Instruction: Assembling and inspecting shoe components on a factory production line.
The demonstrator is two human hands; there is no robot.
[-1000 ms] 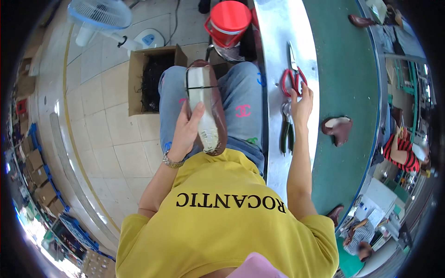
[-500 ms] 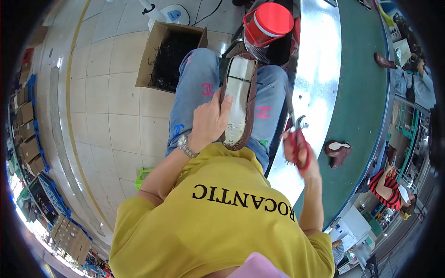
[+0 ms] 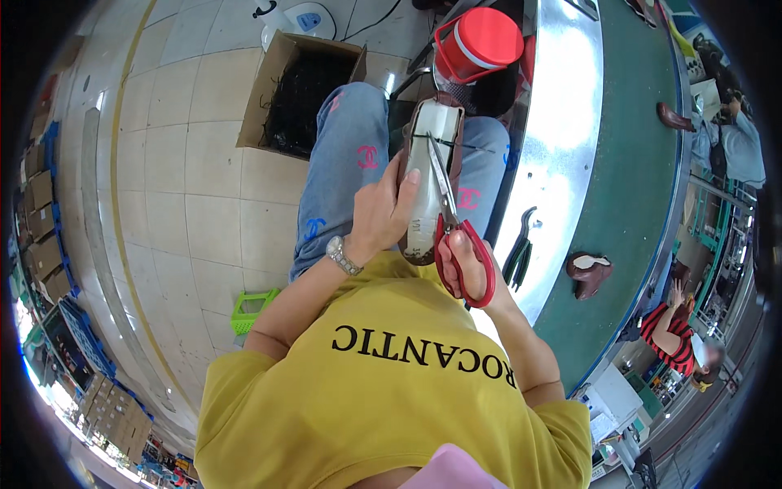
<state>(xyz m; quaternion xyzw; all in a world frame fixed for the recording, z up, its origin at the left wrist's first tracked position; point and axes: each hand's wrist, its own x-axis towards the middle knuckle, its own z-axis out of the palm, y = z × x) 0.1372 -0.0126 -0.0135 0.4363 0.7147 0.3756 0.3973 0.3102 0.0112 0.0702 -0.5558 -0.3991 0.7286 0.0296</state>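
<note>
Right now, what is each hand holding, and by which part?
The left hand holds the brown shoe by its left side and pale sole; the right hand holds the scissors by their red handles.

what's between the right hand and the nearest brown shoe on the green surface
In the head view, a dark-handled pliers-like tool lies between the right hand and that brown shoe, on the shiny metal ledge.

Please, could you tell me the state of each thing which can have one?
Brown shoe: bottom up, held by the left hand
Dark strap: across its bottom, seemingly uncut
Red-handled scissors: in the right hand, tips at the strap
Pliers: lying on the metal bench
Red bucket: lid on
Cardboard box: open, dark strips inside
</note>
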